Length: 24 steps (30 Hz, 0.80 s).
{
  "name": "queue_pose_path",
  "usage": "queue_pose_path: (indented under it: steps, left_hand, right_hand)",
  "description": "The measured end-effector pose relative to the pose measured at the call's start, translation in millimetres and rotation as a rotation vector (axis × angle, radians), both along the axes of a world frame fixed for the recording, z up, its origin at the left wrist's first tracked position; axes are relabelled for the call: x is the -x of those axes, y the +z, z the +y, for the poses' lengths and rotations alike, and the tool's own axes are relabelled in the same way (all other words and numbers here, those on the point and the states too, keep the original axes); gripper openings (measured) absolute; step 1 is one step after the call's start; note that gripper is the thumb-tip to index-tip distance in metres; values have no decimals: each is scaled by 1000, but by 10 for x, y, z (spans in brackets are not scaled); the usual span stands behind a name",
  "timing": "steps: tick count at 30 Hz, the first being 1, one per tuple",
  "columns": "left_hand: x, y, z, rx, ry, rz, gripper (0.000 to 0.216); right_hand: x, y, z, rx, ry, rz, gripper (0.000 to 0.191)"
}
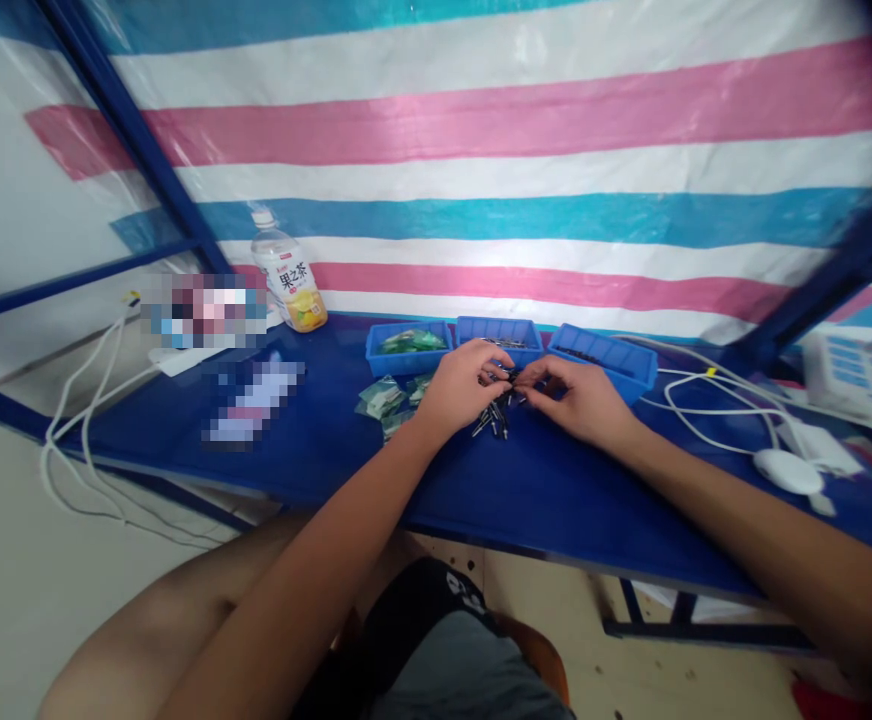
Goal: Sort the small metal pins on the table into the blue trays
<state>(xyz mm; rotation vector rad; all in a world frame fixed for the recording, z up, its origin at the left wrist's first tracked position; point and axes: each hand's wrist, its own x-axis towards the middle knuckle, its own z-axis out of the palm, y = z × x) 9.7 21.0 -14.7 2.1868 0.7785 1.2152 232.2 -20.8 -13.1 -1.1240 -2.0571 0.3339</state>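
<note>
My left hand (pixel 464 384) and my right hand (pixel 580 398) meet over the blue table, fingertips almost touching. Both are closed in a pinch; whatever lies between the fingers is too small and dark to make out. Right below them is a loose pile of small black, silver-tipped pin-like parts (pixel 493 418). Beside my left hand lie small clear packets (pixel 383 398) with pale and greenish contents, partly covered by that hand. Behind the hands stand a blue bin of green packets (pixel 410 362), a middle blue bin with thin metallic parts (pixel 520 326) and a right blue bin with dark parts (pixel 635 366).
A drink bottle (pixel 290 275) stands at the back left, near a blurred-out item (pixel 256 402). White cables (pixel 706 392) and a white round plug-like device (pixel 788 472) lie on the right. A white device with blue keys (pixel 867 375) sits farther right. Blue frame posts flank the table (pixel 526 500).
</note>
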Motion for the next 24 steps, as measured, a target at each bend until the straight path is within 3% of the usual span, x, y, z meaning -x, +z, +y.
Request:
queue_pose_path:
  steps: [4, 9, 13, 16, 24]
  left_hand:
    - [-6, 11, -19, -15, -45, 17, 28]
    - [-9, 43, -34, -37, 11, -28, 27]
    - [-2, 68, -61, -47, 89, 71, 24]
    - [-6, 72, -92, 8, 39, 123, 30]
    - [-29, 78, -96, 65, -64, 37, 30]
  right_hand:
    - [0, -12, 6, 27, 27, -33, 13]
    - [10, 19, 5, -77, 39, -12, 37]
    - [17, 48, -4, -110, -59, 36, 23]
    - [20, 52, -6, -124, -114, 91, 14]
    - [32, 57, -9, -147, -19, 77, 14]
